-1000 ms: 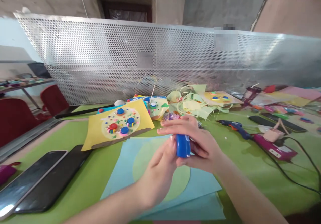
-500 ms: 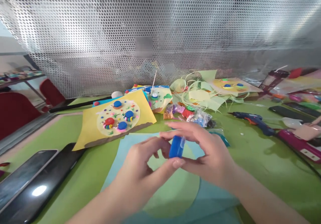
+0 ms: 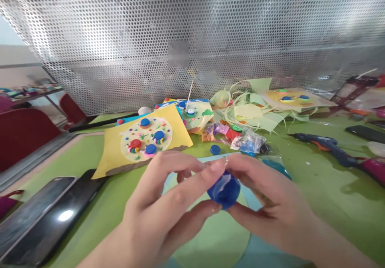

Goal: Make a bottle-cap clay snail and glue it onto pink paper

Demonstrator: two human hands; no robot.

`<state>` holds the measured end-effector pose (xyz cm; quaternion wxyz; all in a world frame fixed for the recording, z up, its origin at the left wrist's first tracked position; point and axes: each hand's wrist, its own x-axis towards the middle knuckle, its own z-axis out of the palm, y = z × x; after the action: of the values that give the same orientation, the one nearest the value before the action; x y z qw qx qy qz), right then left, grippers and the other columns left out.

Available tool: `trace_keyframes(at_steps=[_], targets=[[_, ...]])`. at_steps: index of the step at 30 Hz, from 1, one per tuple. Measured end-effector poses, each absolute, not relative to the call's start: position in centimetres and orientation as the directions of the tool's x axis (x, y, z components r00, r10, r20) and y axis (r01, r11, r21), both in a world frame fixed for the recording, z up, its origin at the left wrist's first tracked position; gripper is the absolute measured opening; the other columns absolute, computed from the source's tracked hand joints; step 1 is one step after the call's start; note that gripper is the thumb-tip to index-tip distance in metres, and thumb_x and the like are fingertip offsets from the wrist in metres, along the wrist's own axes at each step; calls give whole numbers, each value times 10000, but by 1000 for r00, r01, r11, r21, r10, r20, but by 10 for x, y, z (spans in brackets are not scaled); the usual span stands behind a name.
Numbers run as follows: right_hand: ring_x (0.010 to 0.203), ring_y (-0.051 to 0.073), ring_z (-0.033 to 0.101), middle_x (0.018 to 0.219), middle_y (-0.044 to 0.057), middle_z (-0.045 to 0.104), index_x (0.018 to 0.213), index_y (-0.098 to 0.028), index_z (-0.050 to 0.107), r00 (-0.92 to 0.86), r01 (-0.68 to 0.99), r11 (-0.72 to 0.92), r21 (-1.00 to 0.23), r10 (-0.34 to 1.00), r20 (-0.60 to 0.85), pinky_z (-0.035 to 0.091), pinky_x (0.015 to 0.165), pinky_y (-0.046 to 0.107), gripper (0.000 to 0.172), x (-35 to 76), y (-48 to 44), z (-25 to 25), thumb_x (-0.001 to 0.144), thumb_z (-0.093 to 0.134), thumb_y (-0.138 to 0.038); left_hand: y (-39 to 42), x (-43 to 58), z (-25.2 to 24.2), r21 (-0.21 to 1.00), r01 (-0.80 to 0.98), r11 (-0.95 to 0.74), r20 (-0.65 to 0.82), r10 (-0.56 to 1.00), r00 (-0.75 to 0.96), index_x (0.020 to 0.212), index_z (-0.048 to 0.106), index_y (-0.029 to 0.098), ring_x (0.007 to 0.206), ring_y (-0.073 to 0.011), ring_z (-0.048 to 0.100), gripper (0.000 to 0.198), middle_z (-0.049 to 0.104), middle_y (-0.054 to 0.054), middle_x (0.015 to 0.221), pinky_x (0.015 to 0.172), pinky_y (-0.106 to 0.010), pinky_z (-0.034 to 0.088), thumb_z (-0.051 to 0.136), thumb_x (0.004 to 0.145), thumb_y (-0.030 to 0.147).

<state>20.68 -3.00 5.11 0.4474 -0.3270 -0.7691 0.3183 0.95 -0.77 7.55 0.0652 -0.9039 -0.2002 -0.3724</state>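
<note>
Both my hands hold a small round blue piece (image 3: 225,190), like a blob of clay in clear wrap, low in the middle of the head view. My left hand (image 3: 162,208) pinches it from the left with thumb and fingertips. My right hand (image 3: 267,198) cups it from the right. Under the hands lies a light blue sheet with a pale green paper circle (image 3: 210,240) on it.
A yellow card with coloured clay dots (image 3: 144,142) lies ahead left. Two dark phones (image 3: 39,216) lie at the left edge. Small clay packets (image 3: 240,140), paper scraps (image 3: 255,111) and a blue glue gun (image 3: 325,146) sit further back. A perforated metal screen (image 3: 192,39) closes the far side.
The camera tilted down and closer. My hands drew nearer to me and turned the blue piece, so its round face shows instead of its narrow side.
</note>
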Motion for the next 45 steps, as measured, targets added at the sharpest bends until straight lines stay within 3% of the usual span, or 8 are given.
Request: trace_keyframes(at_steps=[5,12,16,23,27,35,42,45], targets=[[850,118,579,958,-16,589,1120,-324,525,-385,69,540,-839,790,477,510,738,206,436,206,-29,52,743,694,-186,-9,12,77,133,386,-913,717,357,598,1080,517,177,872,-114,492,244,442,-27,956,777,-187,486,501,844,115],[855,103,618,976,-32,643,1190,-407,509,-500,-165,390,-906,759,418,520,735,201,505,206,-27,56,780,651,-150,-11,19,72,304,318,-898,757,430,491,1041,527,158,838,-123,484,276,448,-36,925,665,-181,502,541,770,106],[821,125,612,957,-2,633,1150,-345,555,-483,-194,354,-915,778,403,524,735,225,386,206,-29,51,786,651,-257,-11,19,76,271,335,-903,756,415,506,1008,554,165,809,-112,509,237,487,-28,893,694,-199,495,524,790,76],[748,151,537,782,17,528,925,-238,589,-549,66,359,-931,792,266,506,665,230,227,209,-29,49,804,582,-430,-12,16,78,159,409,-899,783,367,502,881,593,160,709,-124,557,126,568,-18,754,667,-278,513,605,787,77],[750,145,491,817,11,486,993,-246,543,-549,44,366,-929,786,284,480,679,233,301,204,-28,47,797,579,-472,-12,16,71,101,420,-902,798,326,507,858,602,138,698,-123,547,164,592,-16,740,625,-264,510,588,774,-3],[603,88,417,693,-35,445,949,-224,528,-456,-72,217,-973,861,226,396,546,175,227,190,-32,45,855,527,-431,-13,19,62,-53,561,-826,781,316,539,839,613,120,719,-143,575,61,599,-17,725,623,-250,542,607,791,82],[495,68,333,621,-42,447,905,-199,529,-413,-157,128,-979,892,182,306,443,188,281,184,-34,41,841,530,-473,-17,19,64,-5,569,-823,729,386,565,800,626,132,647,-132,557,114,587,-17,673,595,-242,540,527,842,92],[466,70,310,593,-37,456,918,-195,523,-431,-211,76,-974,888,163,296,428,201,317,185,-37,42,869,460,-501,-15,19,65,123,514,-849,744,421,518,846,638,134,667,-114,545,96,589,-17,703,645,-241,529,554,829,92]])
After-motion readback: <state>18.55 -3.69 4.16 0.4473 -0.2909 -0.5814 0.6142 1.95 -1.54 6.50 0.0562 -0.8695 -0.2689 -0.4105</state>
